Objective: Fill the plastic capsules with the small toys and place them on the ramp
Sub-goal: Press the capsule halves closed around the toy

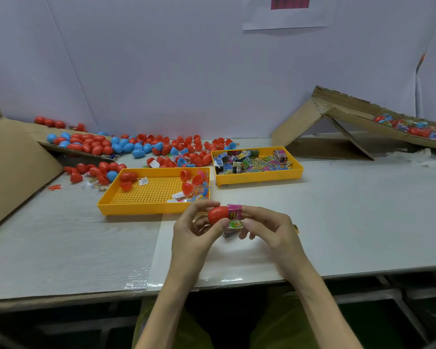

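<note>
My left hand (194,230) holds a red capsule half (217,214) between thumb and fingers, just above the table's front middle. My right hand (267,227) pinches a small pink toy box (234,211) that sits partly inside the capsule's open end, and a green packet (235,224) is tucked under its fingers. The cardboard ramp (363,122) rises at the back right, with several filled capsules and toys (413,128) lying on its slope. Loose red and blue capsules (126,146) are heaped at the back left.
A yellow perforated tray (126,207) with a few red halves and toys lies just beyond my hands. A second yellow tray (262,177) full of small toy boxes stands to its right. A cardboard slope (13,162) covers the left side. A white partition closes the back.
</note>
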